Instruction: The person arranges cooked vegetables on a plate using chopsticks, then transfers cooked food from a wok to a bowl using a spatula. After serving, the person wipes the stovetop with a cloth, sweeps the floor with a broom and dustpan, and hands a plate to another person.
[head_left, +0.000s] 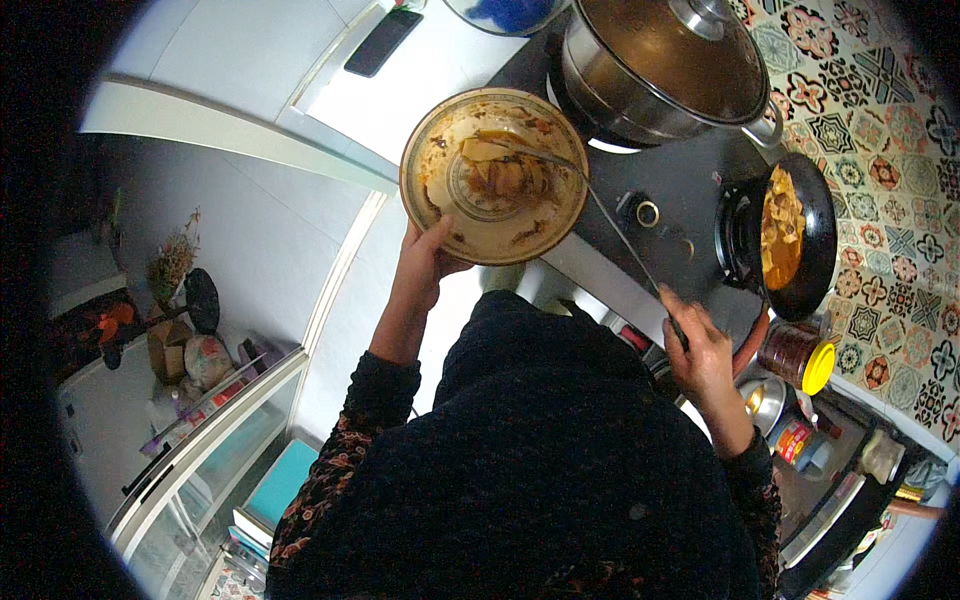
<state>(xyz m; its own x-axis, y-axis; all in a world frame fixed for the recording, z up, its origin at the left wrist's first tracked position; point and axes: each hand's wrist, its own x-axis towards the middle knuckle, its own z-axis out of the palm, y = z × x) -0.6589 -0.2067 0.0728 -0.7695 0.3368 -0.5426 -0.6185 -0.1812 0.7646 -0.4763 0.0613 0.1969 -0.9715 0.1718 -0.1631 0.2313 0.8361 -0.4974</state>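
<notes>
My left hand (422, 271) grips the near rim of a deep cream plate (551, 232) with a brown edge. Brown sauce smears and small food scraps coat its inside. In my right hand (699, 346) is the handle end of a long metal turner (624, 236). The turner's blade is over the middle of the plate, partly lost among the sauce and scraps; whether it touches the plate I cannot tell. To the right, a black wok (819, 240) on the hob (694, 180) holds yellow-orange food (781, 232) in sauce.
A large steel pot (615, 97) with a glass lid stands on the far burner. By the wok are a yellow-lidded jar (787, 356) and a steel bowl (763, 401). A phone (384, 41) lies on the white counter (360, 101). A glass sliding door (225, 457) is at left.
</notes>
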